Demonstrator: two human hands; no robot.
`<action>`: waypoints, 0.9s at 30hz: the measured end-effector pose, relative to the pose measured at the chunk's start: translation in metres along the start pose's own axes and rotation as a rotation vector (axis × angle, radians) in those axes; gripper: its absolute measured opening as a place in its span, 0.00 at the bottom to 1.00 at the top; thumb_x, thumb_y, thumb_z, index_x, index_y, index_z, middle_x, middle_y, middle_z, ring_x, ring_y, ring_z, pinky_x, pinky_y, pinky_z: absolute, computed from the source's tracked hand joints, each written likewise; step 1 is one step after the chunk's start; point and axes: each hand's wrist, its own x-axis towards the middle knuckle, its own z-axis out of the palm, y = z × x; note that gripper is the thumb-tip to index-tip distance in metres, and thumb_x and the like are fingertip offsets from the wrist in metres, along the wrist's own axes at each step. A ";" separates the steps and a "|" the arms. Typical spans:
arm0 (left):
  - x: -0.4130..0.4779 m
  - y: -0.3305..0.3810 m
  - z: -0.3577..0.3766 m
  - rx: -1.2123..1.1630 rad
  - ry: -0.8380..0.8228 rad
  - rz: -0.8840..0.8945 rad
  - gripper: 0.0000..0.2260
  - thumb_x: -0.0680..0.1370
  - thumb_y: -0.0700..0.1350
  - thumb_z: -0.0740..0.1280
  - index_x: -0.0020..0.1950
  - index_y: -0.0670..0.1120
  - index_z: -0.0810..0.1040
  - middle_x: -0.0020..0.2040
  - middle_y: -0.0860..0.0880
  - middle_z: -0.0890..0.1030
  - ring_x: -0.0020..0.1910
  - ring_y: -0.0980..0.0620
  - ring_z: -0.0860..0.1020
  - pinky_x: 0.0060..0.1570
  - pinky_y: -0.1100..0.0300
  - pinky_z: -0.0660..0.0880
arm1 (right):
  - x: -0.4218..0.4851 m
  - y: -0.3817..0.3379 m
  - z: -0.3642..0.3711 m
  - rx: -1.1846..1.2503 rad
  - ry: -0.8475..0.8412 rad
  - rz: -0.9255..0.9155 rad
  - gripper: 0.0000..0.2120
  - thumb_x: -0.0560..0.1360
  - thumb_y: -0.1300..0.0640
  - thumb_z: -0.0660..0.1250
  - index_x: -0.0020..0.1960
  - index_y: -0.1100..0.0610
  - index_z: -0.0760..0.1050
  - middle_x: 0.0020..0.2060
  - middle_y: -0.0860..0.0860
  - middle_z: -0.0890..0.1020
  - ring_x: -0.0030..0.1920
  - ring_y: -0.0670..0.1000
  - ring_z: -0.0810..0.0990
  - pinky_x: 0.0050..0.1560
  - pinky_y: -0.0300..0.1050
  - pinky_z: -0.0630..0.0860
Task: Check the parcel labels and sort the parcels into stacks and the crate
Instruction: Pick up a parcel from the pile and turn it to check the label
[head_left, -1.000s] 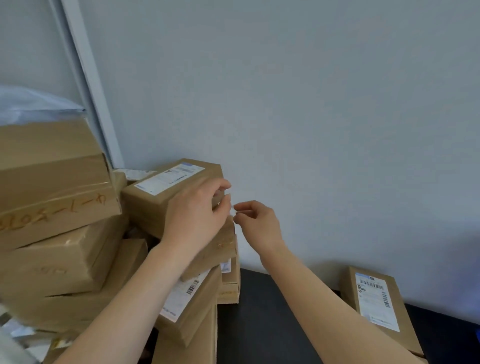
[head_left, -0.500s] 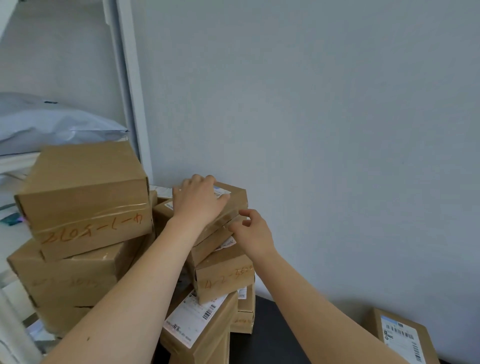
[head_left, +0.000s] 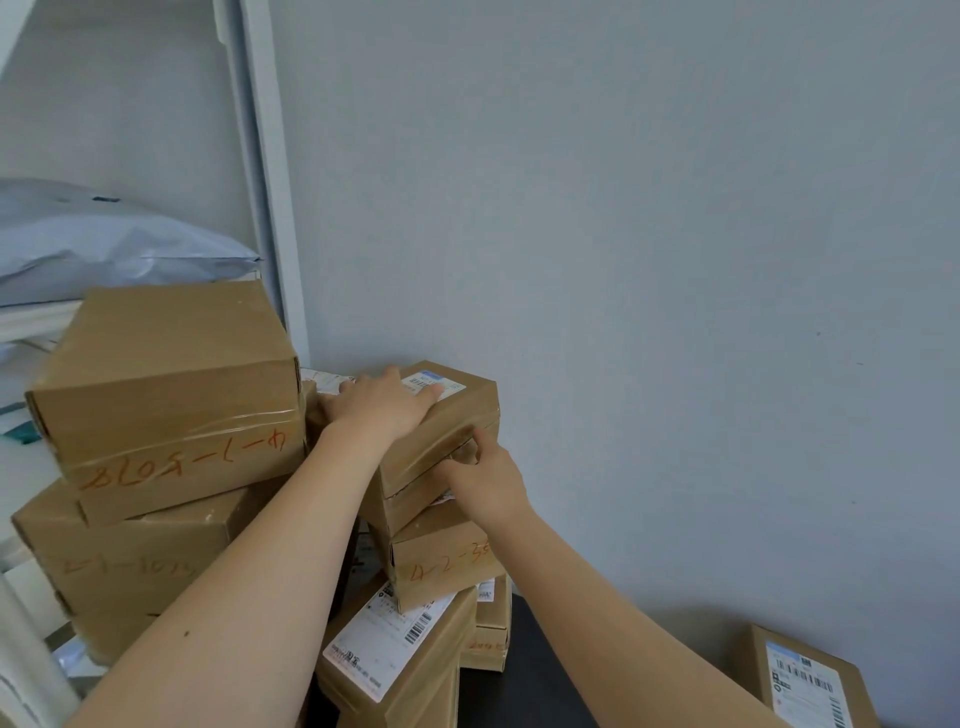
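Note:
A stack of brown cardboard parcels leans against the grey wall. My left hand (head_left: 382, 405) lies flat on the top parcel (head_left: 457, 410), partly covering its white label. My right hand (head_left: 480, 478) grips the near right edge of that same parcel with curled fingers. Under it sits a parcel marked "4-2-3" in orange (head_left: 441, 566). Lower down lies a parcel with a large white barcode label (head_left: 395, 649). To the left stands a bigger stack whose top box (head_left: 166, 384) carries orange handwriting.
A lone labelled parcel (head_left: 810, 680) lies at the bottom right on the dark surface (head_left: 530, 691). A grey poly mailer (head_left: 104, 239) rests on a white shelf at the left. A white upright post (head_left: 265, 171) runs beside the wall.
The view has tilted up and right. My left hand slid flat onto the top parcel's label, and my right hand moved in from open air and took hold of its near edge.

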 end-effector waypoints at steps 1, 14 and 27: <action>0.000 0.000 -0.001 -0.007 0.004 0.003 0.29 0.78 0.65 0.51 0.72 0.47 0.64 0.68 0.42 0.70 0.66 0.41 0.68 0.60 0.49 0.67 | 0.000 0.000 0.002 0.008 -0.001 0.001 0.23 0.74 0.59 0.63 0.68 0.49 0.65 0.46 0.46 0.76 0.44 0.46 0.76 0.42 0.37 0.74; -0.010 0.017 -0.014 -0.129 0.152 0.093 0.24 0.79 0.58 0.58 0.70 0.47 0.65 0.65 0.41 0.71 0.65 0.41 0.66 0.54 0.49 0.68 | 0.003 -0.006 -0.006 0.191 0.068 -0.067 0.35 0.73 0.58 0.64 0.74 0.37 0.55 0.49 0.47 0.80 0.47 0.44 0.79 0.42 0.37 0.77; -0.031 0.054 -0.006 -0.619 0.275 0.281 0.17 0.76 0.52 0.65 0.64 0.51 0.74 0.59 0.47 0.71 0.60 0.47 0.71 0.54 0.54 0.71 | -0.008 -0.009 -0.059 0.385 0.365 -0.125 0.33 0.75 0.59 0.64 0.75 0.41 0.55 0.65 0.45 0.74 0.60 0.49 0.76 0.62 0.50 0.74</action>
